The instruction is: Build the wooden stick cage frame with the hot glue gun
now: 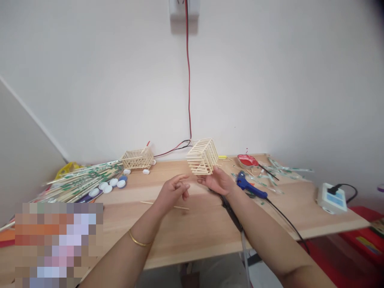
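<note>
My right hand holds up a small box-shaped frame of thin wooden sticks, gripping it at its lower right corner, above the table. To the left of it, my left hand hovers with loosely bent fingers and nothing visible in them; it is apart from the frame. Beneath my left wrist, a loose wooden stick lies on the table. A second stick-built piece, a cart with white round wheels, stands further back on the left.
A blue glue gun with a black cord lies right of my right hand, near a red dish. Bundled wrapped sticks and bottle caps lie at left. A white power box sits at the right edge; a pixelated patch covers the lower left.
</note>
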Available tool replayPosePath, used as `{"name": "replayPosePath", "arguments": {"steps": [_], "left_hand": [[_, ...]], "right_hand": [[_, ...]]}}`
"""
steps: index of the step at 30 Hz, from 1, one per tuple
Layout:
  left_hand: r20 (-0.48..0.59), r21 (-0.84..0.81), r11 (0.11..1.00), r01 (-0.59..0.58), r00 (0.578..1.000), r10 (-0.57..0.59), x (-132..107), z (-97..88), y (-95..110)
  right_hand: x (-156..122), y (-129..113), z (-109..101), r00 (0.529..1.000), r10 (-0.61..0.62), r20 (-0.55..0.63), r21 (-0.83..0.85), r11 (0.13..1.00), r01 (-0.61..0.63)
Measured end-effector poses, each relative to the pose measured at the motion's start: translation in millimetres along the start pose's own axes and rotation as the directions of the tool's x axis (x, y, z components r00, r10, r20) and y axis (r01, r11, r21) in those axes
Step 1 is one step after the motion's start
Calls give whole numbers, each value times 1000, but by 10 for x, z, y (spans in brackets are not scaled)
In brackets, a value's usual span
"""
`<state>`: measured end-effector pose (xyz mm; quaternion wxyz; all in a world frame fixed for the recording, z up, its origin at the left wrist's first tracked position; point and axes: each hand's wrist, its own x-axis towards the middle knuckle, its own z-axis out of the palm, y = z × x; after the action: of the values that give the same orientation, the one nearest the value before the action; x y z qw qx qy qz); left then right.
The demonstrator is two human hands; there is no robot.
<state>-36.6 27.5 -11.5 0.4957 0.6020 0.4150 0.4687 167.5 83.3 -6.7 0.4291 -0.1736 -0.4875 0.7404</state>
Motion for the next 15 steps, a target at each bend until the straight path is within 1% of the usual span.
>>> {"name": "replayPosePath", "arguments": {"steps": [2, 6, 8, 10, 13, 15], "left_hand": [[-1, -20, 1000, -7, 1000, 7, -15, 41, 7], [5, -26, 999, -46, 999, 46, -10, 67, -6], [0, -32, 999, -35, 999, 35, 2, 61, -13], [-32, -36, 999, -12, 999, 10, 14, 48, -16], [-67, -7, 1000, 10, 998, -11, 27, 20, -13], [-57, 8, 1000, 19, 998, -19, 28, 1, -9]], "right_hand": [[1, 39, 31, 999, 12, 37, 2, 1000, -13], [2, 112, 122, 993, 16, 113, -54, 999, -10], [8, 147, 166, 986, 24, 164, -61, 998, -14], [18, 175, 193, 981, 23, 195, -54, 998, -13], [28, 187, 197, 985, 10, 174, -51, 999, -1], [29, 175, 186, 989, -9, 145, -50, 999, 17]]}}
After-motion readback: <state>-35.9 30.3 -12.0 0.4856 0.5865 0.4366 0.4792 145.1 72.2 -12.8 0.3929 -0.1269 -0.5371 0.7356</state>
